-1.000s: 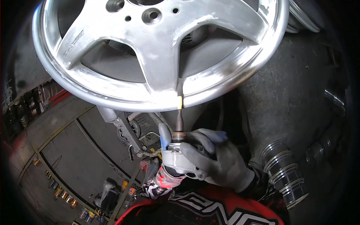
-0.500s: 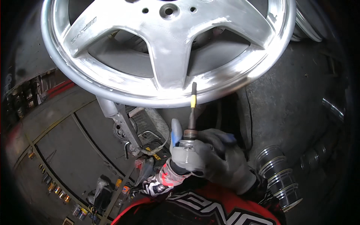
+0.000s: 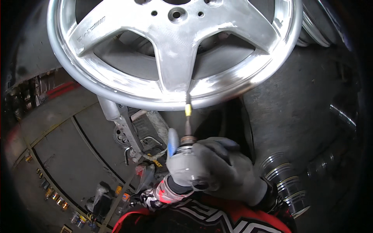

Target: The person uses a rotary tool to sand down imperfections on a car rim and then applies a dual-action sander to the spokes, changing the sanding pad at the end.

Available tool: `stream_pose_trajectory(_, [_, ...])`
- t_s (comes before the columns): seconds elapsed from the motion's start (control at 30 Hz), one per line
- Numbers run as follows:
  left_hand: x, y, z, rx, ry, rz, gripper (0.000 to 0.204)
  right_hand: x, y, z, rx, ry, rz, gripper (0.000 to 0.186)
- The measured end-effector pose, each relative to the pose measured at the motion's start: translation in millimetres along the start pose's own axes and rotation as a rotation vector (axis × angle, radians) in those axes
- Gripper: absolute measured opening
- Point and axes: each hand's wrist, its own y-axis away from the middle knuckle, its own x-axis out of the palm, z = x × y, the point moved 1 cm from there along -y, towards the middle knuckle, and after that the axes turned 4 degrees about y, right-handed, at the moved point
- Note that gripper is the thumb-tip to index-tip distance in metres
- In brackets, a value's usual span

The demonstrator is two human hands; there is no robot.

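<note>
Both my hands, in grey gloves with blue patches, wrap round a die grinder (image 3: 189,139) with a slim shaft. My left hand (image 3: 180,165) grips its body from the left, one finger or thumb upright beside the collar. My right hand (image 3: 233,171) closes over it from the right and hides much of the body. The grinder's narrow bit (image 3: 188,110), dark with a yellow band, points away from me. Its tip lies at the near lip of a silver alloy wheel (image 3: 175,66), by the foot of the middle spoke; whether it touches I cannot tell.
A metal stand arm (image 3: 130,130) shows below the wheel's left side, with a dark cable (image 3: 248,124) to its right. Stacked wheel rims (image 3: 285,180) stand at the lower right. Bottles and cans (image 3: 56,196) line the lower left, near a dark bag (image 3: 105,200).
The grinder and both hands have shifted left and slightly down, bringing the bit from right of the middle spoke to its foot. My grip is unchanged. The view has shifted slightly.
</note>
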Motion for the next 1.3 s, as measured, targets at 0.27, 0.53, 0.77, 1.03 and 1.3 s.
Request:
stream_pose_trajectory(0.27, [16,-16,25,0.025,0.328,-0.148,0.127,-29,-6,5,0.006,0.008,-0.037,0.069])
stream_pose_trajectory(0.53, [31,-15,7,0.284,-0.042,-0.234,0.127,-26,-32,-9,-0.056,-0.096,0.165,0.07])
stream_pose_trajectory(0.77, [28,-37,46,0.415,0.283,-0.082,0.124,-55,-22,-9,-0.024,-0.029,0.174,0.071])
stream_pose_trajectory(1.03, [38,-27,19,0.357,-0.121,-0.293,0.118,-39,-32,-28,-0.126,-0.036,0.269,0.068])
stream_pose_trajectory(1.3, [9,-28,44,0.462,-0.188,-0.346,0.095,-58,-23,-39,-0.126,-0.014,0.347,0.073])
